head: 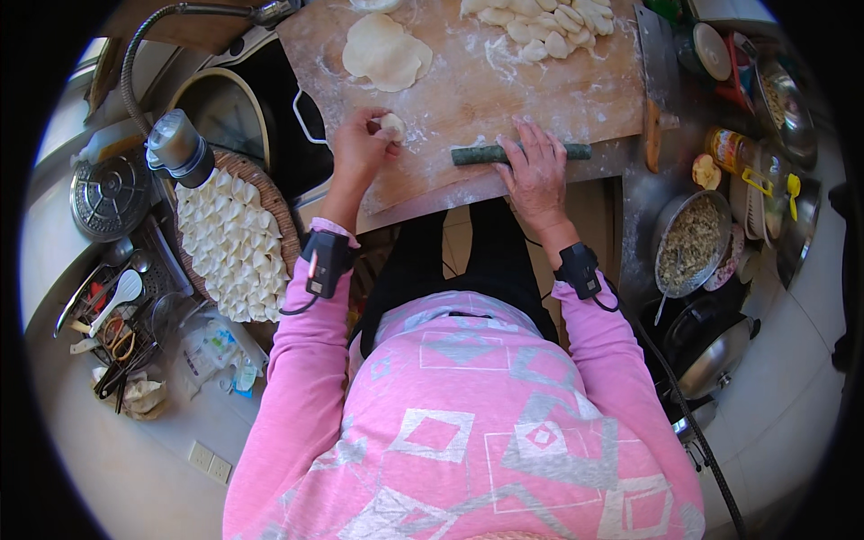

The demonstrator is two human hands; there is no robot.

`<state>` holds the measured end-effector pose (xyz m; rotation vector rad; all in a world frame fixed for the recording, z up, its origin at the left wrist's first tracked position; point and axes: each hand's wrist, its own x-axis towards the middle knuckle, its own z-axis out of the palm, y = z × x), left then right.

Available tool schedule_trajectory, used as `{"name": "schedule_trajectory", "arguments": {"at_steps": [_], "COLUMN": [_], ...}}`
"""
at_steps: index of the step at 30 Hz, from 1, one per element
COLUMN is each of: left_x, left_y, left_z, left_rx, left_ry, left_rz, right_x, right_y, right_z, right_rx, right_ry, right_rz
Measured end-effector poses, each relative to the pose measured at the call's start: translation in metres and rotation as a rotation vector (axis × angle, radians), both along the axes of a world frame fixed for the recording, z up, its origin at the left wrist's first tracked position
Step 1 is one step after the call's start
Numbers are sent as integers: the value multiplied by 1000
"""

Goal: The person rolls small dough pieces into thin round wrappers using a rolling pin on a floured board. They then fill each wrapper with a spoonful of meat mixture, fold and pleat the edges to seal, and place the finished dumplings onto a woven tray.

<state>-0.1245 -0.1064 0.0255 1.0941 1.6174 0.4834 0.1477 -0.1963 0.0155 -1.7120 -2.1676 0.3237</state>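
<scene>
Pinched in the fingertips of my left hand [361, 145] is a small lump of dough [393, 124], held just above the floured wooden board [439, 155]. My right hand [540, 172] lies over a short dark green rolling pin [472, 156] near the board's front edge, fingers on its far side and thumb on the near side. Beyond my left hand, a stack of thin round dough wrappers [385, 52] rests on the board. Farther right is a pile of small flattened dough pieces [547, 23].
A cleaver [653, 81] lies along the board's right edge. To its right stands a metal bowl of chopped filling [695, 243] with a spoon in it. On the left, a round woven tray [287, 223] carries many folded dumplings [233, 246], beside the sink [297, 135] and a utensil basket [125, 324].
</scene>
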Motion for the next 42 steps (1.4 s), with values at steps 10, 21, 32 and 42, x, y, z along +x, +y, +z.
{"name": "schedule_trajectory", "arguments": {"at_steps": [10,21,32,42], "left_x": [87,80,77,81], "left_y": [-18,-36,21,14], "left_z": [-18,-11,-7,-12], "left_rx": [347,554,425,522], "left_ry": [217,480,355,439], "left_rz": [-5,-178,-508,-508], "right_x": [2,-36,-47,-48], "right_y": [13,-4,76,85], "right_z": [0,-12,9,-24], "right_rx": [124,-38,51,60], "right_ry": [108,5,-111,-177], "right_rz": [102,-140,-169,-141]}}
